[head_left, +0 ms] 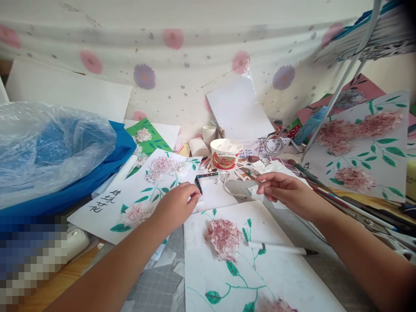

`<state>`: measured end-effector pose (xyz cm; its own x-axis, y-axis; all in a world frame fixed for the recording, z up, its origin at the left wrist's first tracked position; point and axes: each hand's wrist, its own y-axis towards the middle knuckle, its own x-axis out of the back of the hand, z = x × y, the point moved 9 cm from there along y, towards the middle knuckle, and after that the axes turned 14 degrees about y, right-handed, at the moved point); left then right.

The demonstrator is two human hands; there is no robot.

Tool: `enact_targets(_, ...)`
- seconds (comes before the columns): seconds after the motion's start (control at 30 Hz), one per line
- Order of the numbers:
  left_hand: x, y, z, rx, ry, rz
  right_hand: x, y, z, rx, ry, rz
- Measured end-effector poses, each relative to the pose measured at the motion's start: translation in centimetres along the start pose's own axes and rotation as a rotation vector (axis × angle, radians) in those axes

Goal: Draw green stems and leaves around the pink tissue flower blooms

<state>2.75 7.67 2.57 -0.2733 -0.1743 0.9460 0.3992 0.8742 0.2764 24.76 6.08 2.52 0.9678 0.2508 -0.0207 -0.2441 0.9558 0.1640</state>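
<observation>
My left hand is closed, thumb and forefinger together, beside a slim black pen-like piece. Whether the fingers grip that piece is hidden. My right hand hovers over the back right of the nearest drawing, fingers loosely bent and apart, with nothing visible in them. The white paper in front of me bears a raised pink flower and painted green leaves. Across it lies a white marker with a dark tip. A black dotted pen lies just beyond my left hand.
Another flower picture with brush lettering lies at left, near a plastic bag on blue cloth. A paper tub of white material stands at the back, beside stacked cups. Brushes, scissors and a leaning flower picture crowd the right.
</observation>
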Motion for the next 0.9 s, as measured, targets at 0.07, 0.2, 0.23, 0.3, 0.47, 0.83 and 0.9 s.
enact_targets(0.07,0.2,-0.1,-0.3,-0.009,-0.005,-0.001,-0.5,-0.1,-0.2,-0.021,0.032,0.012)
enact_targets(0.2,0.5,-0.3,-1.1,-0.044,-0.017,-0.019,-1.7,-0.2,-0.5,-0.057,0.111,0.060)
enact_targets(0.23,0.6,-0.4,-1.5,-0.067,-0.020,-0.027,-1.9,-0.2,-0.6,-0.067,0.129,0.069)
enact_targets(0.3,0.8,-0.7,-2.6,-0.138,-0.023,-0.042,-2.1,-0.3,-0.8,-0.089,0.156,0.074)
enact_targets(0.47,1.3,-2.6,-6.8,-0.368,0.006,-0.036,-2.5,-0.5,-1.3,-0.167,0.242,0.088)
enact_targets(0.83,5.0,-2.5,-12.8,-0.281,0.076,-0.256,-6.0,-2.2,1.6,-0.174,0.441,0.231)
enact_targets(0.9,5.6,-2.2,-13.3,-0.265,0.112,-0.317,-6.6,-2.4,2.2,-0.161,0.438,0.233)
